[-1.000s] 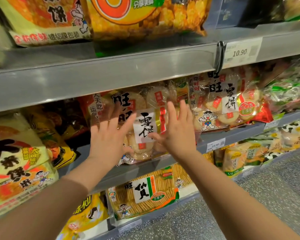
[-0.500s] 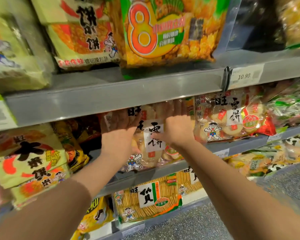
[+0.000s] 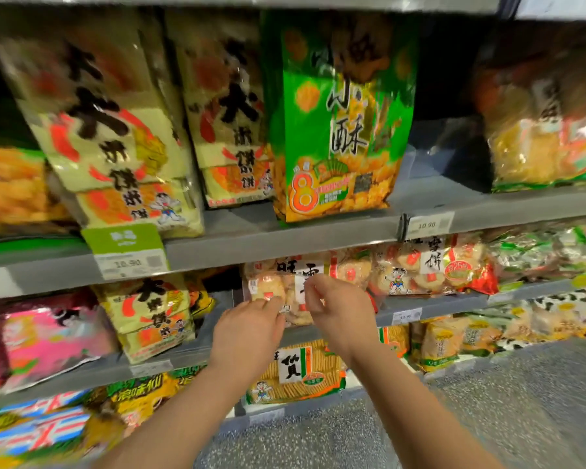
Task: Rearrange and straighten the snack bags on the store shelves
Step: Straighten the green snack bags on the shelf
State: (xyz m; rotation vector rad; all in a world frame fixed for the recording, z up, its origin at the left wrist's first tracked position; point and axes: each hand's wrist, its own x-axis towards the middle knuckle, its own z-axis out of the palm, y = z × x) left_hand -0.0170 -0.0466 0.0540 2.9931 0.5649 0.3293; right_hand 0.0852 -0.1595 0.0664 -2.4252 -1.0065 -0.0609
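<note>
A clear bag of round rice crackers (image 3: 349,270) with a white label stands on the grey middle shelf (image 3: 437,304), under the shelf above. My left hand (image 3: 247,333) is low in front of the bag, its fingertips at the bag's lower left face. My right hand (image 3: 342,316) hovers before the white label with loosely curled fingers. Neither hand visibly grips the bag. A second bag of the same kind (image 3: 420,269) lies to its right. The view is motion-blurred.
On the upper shelf stand a green bag (image 3: 339,123) and tall yellow bags (image 3: 115,137); a price tag (image 3: 427,225) hangs on its edge. A yellow bag (image 3: 149,316) and a pink bag (image 3: 48,336) sit left. An orange cracker bag (image 3: 295,374) lies below. Speckled floor (image 3: 487,418) is at right.
Both hands have come back from pressing flat on the cracker bag and their fingers have curled. The view has tilted up, showing more of the upper shelf.
</note>
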